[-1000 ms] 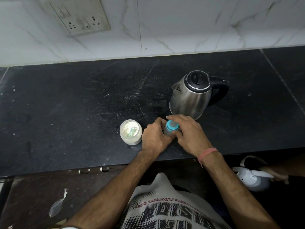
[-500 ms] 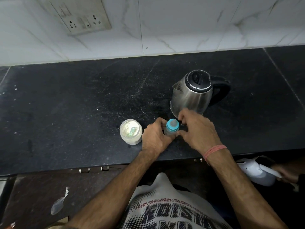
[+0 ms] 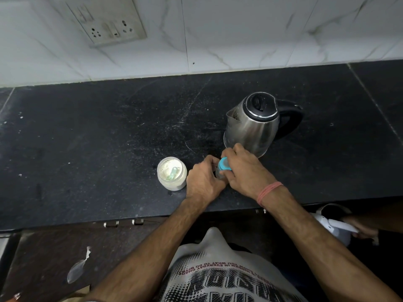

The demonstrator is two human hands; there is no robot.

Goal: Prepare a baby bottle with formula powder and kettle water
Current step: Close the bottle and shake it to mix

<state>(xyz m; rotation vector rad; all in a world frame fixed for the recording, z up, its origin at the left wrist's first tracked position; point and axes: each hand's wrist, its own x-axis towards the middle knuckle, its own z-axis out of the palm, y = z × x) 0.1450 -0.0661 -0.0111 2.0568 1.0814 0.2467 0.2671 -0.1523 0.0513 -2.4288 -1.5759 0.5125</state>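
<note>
My left hand (image 3: pixel 204 182) wraps the bottle (image 3: pixel 220 174) steady — my right hand (image 3: pixel 244 168) curls over its blue cap (image 3: pixel 224 165) to twist, kettle (image 3: pixel 250 125) at one o'clock.

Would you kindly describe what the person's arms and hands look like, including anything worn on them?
Both forearms are bare, with no sleeves in view. The right hand has a pinkish-orange thread band wound around its wrist. The left hand and its wrist carry nothing visible: no gloves, no rings that I can make out.
</note>
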